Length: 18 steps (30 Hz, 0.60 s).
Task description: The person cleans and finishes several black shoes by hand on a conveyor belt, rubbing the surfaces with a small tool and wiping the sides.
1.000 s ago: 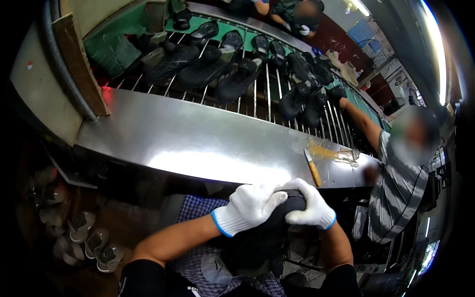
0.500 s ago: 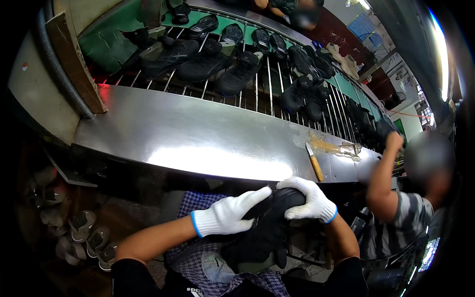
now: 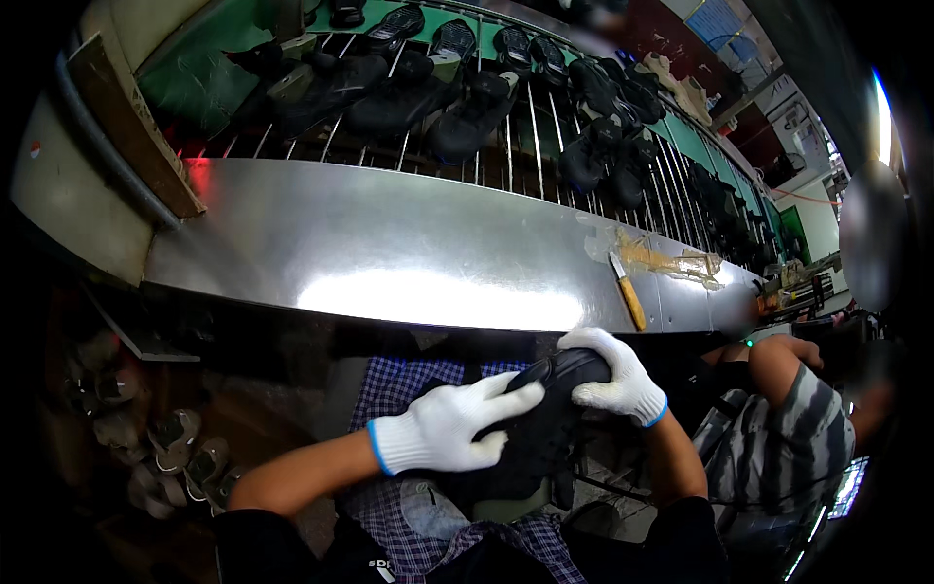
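Two gloved hands hold a black shoe on the lap, just below the steel bench.

The left hand (image 3: 449,428), in a white knit glove with a blue cuff, lies across the side of the black shoe (image 3: 530,433) with fingers stretched forward and pressed on it; the right hand (image 3: 615,380), gloved the same way, is curled over the rounded end of the shoe and grips it. The shoe is dark and matte, and it rests over a blue checked cloth (image 3: 409,384) on the knees. Just above the shoe runs the front edge of the steel bench (image 3: 389,253), shiny and bare in the middle. On the bench, right of the shoe, lies a yellow-handled knife (image 3: 628,292) beside a crumpled clear wrapper (image 3: 671,261). Behind the bench, a wire rack (image 3: 530,146) carries many black shoes (image 3: 409,88). Right of the shoe sits another person in a striped shirt (image 3: 778,467), close by.
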### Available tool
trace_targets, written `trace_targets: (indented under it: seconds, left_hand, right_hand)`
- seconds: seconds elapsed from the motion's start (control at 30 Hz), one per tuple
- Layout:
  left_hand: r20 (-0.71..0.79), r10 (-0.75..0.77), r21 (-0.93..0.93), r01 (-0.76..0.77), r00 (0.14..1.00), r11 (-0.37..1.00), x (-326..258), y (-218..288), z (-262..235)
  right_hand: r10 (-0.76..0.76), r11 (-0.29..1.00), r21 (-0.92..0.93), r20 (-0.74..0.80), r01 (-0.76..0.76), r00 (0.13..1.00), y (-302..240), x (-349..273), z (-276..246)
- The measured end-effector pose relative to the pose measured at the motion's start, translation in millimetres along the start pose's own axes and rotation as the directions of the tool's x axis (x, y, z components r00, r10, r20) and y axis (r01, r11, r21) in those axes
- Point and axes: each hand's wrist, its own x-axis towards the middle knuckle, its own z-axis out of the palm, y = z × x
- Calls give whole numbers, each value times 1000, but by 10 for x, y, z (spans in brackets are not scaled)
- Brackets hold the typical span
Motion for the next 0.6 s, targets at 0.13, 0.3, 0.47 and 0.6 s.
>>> trace_targets:
  seconds: [0.13,0.3,0.47,0.6]
  left_hand:
    - [-11,285,257,-273,959,927,-438,-132,-59]
    - [-65,-476,-484,389,877,784,-993,-372,216]
    - [-226,-395,-428,273,891,861,-593,-236,-188]
    - [-485,22,-224,-148,874,963,330,-133,-542]
  right_hand:
    - [94,896,434,-391,93,916,265,-401,296]
    - [175,186,686,-728,703,663,341,-414,671]
    - [-96,72,898,-426,433,899,292,-523,896]
    - [132,506,853,75,-132,988,615,-789,1422]
